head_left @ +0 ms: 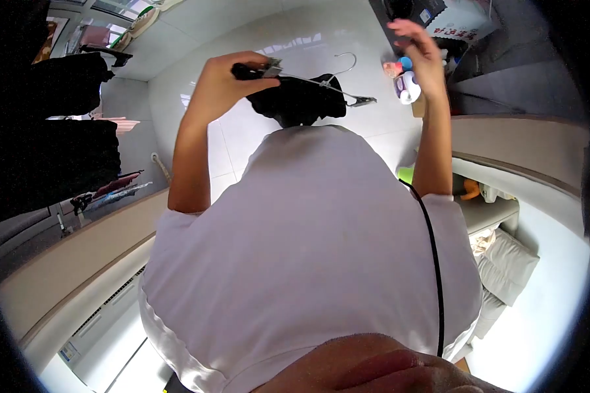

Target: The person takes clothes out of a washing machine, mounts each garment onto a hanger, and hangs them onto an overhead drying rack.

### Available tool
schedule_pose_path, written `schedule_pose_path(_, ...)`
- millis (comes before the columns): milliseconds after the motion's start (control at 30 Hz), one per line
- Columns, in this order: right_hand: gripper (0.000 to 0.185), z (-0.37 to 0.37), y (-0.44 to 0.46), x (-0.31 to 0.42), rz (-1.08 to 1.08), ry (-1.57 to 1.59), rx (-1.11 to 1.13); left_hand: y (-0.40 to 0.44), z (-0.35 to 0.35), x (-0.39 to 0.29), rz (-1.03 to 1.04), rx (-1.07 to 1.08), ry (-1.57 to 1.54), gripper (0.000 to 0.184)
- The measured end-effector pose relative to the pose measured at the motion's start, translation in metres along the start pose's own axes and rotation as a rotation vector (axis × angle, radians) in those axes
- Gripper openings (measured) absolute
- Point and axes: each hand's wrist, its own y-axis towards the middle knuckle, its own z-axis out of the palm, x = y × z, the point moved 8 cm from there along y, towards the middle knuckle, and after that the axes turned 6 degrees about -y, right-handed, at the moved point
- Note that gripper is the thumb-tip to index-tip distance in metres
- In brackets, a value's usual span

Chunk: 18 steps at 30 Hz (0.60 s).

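My left hand (224,84) is closed around one end of a metal clip hanger (326,83), thumb and fingers pressing at its dark clip (269,67). The hanger's hook curves up toward the far side, and its other clip (360,101) sticks out to the right. Just below the hanger's bar is a black garment (298,101), bunched in front of my white shirt; whether a clip grips it I cannot tell. Raised on the right, my right hand (424,57) has its fingers apart and bent, with nothing in them.
Dark clothes (52,157) hang on the left. A white bottle with a purple label (407,88) and other small containers stand beyond my right forearm. A printed bag (462,26) lies at the far right. Pale tiled floor (229,141) spreads ahead; a grey cushion (508,265) sits behind on the right.
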Motion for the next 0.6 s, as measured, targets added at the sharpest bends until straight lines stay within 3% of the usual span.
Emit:
schedule_pose_path(67,0.064,0.026,-0.015,-0.083,-0.059,-0.151,0.452,-0.008,-0.015,-0.013,0.0,-0.026,-0.012,0.033)
schedule_pose_path(133,0.096,0.085,-0.058,-0.099,0.33,0.022,0.777,-0.015,-0.028,-0.019,-0.041,-0.038,0.011,0.031)
schedule_pose_path(200,0.122,0.132,-0.085,-0.071,0.263,-0.001,0.916,-0.022,-0.042,-0.027,-0.026,-0.091,-0.124,0.028)
schedule_pose_path(267,0.14,0.157,-0.091,-0.064,0.245,0.012,0.884,-0.028,-0.057,-0.024,0.003,-0.105,-0.092,0.028)
schedule_pose_path(400,0.139,0.179,-0.097,-0.015,0.083,0.012,0.77,-0.041,-0.079,-0.032,0.04,-0.218,-0.123,0.025)
schedule_pose_path(433,0.123,0.18,-0.097,0.002,0.037,0.024,0.703,-0.046,-0.087,-0.028,0.035,-0.271,-0.147,0.026)
schedule_pose_path(467,0.123,0.186,-0.097,0.004,0.039,0.025,0.707,-0.052,-0.095,-0.025,0.031,-0.322,-0.17,0.028)
schedule_pose_path(567,0.078,0.187,-0.09,-0.021,0.227,-0.165,0.629,-0.065,-0.109,-0.015,-0.012,-0.345,-0.152,0.026)
schedule_pose_path(600,0.078,0.188,-0.091,-0.024,0.226,-0.17,0.632,-0.069,-0.111,-0.009,-0.053,-0.352,-0.156,0.026)
